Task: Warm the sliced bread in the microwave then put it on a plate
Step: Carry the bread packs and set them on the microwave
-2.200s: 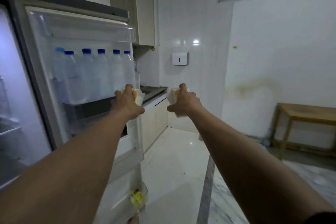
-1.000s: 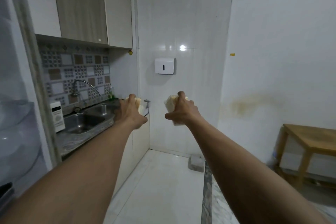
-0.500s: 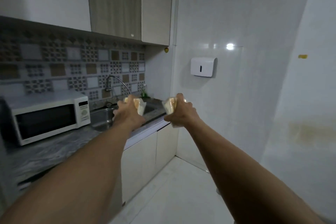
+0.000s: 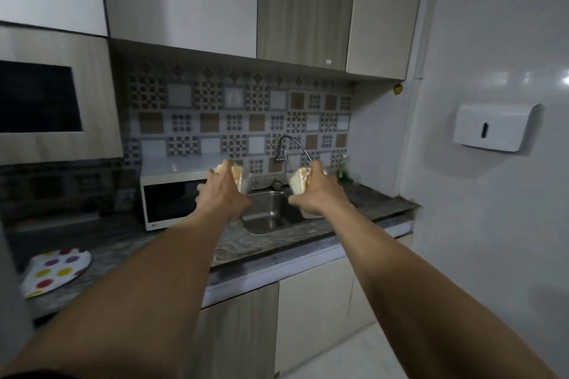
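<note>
Left hand [image 4: 223, 197] gripping left slice [image 4: 237, 176] by microwave [image 4: 169, 204] edge, right hand [image 4: 318, 197] gripping right slice [image 4: 297, 182], apart

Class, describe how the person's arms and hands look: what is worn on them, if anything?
The left forearm and right forearm are bare. The left hand and right hand show no gloves, watch or bands. A dark sliver at the bottom left edge may be a sleeve.
</note>
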